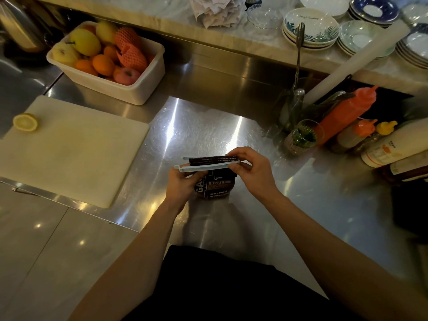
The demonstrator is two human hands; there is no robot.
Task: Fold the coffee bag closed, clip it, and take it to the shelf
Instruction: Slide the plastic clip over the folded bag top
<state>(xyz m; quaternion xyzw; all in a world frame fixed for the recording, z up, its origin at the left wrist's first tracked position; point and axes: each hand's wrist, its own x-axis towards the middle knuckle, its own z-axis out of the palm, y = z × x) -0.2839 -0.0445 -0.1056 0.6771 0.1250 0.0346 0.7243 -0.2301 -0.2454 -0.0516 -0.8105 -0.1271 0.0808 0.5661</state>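
Much of the coffee bag (216, 185) was hidden: the left hand (184, 181) covered its left side and cut off the printed lettering, and its base was lost in shadow on the steel worktop (208, 126) near the middle of the view. The left hand's grip was clenched around the bag's side, under the hinge end of the pale clip (205, 167). The right hand (251, 169) pinched the clip's other end against the folded top; whether the clip had latched could not be made out. At 10 o'clock a white tub (139, 89) held apples and oranges, two in orange foam netting. A half lemon (25, 122) sat on the cutting board (76, 149) at 9 o'clock. At 3 o'clock squeeze bottles (347, 112) lay in dim light, labels unreadable.
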